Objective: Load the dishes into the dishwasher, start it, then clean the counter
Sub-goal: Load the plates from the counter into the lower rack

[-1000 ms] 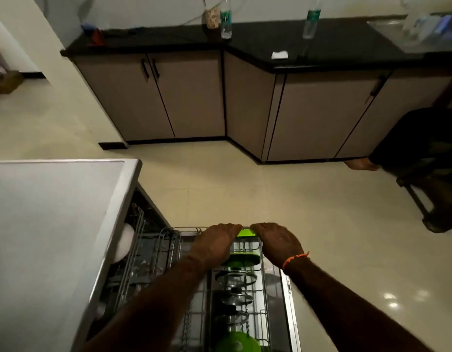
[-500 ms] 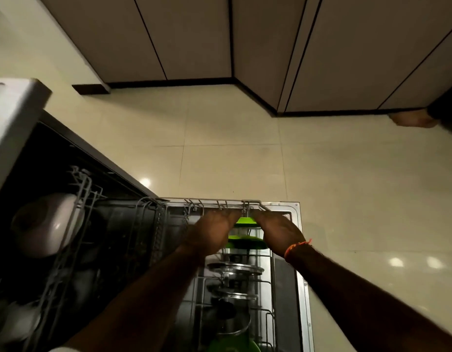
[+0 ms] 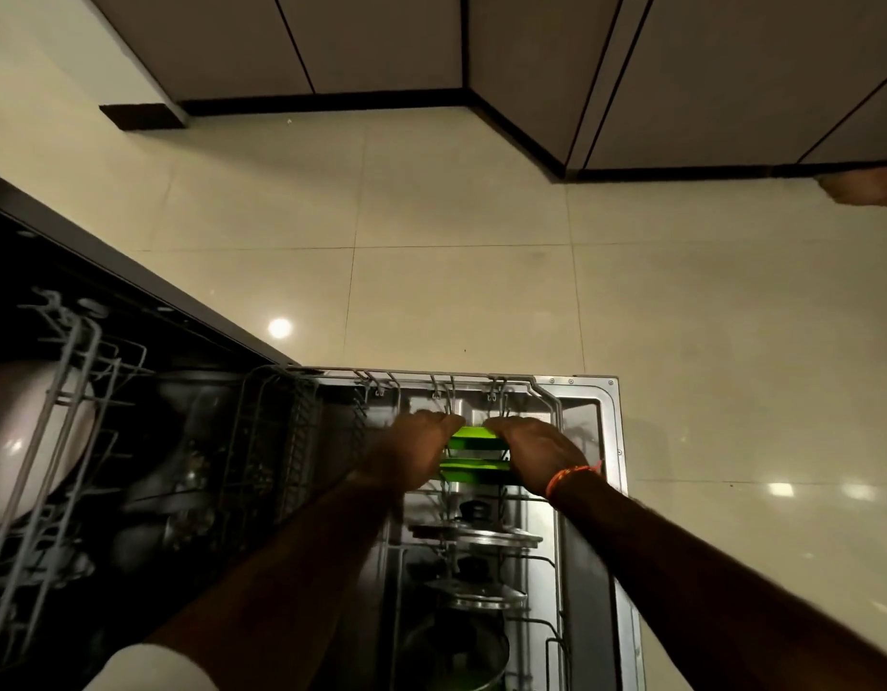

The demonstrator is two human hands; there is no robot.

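Observation:
The dishwasher's lower rack (image 3: 481,379) is pulled out over the open door (image 3: 612,441). At the rack's far end a bright green plate (image 3: 474,433) stands on edge. My left hand (image 3: 416,448) grips its left side and my right hand (image 3: 536,453) grips its right side, fingers curled over the rim. A second green plate (image 3: 474,472) stands just behind it, toward me. Closer to me, steel lids with black knobs (image 3: 476,533) sit in the rack's slots. A white bowl (image 3: 27,441) rests in the upper rack (image 3: 62,386) at the left.
Beige tiled floor (image 3: 456,301) stretches beyond the door. Brown cabinet doors with a dark plinth (image 3: 322,99) run along the top. A small tan shape (image 3: 870,192) lies on the floor at the right edge. The dishwasher tub at the left is dark.
My view has tilted down, so the counter top is out of sight. Both hands stay on the green plate and have sunk a little lower into the far end of the rack.

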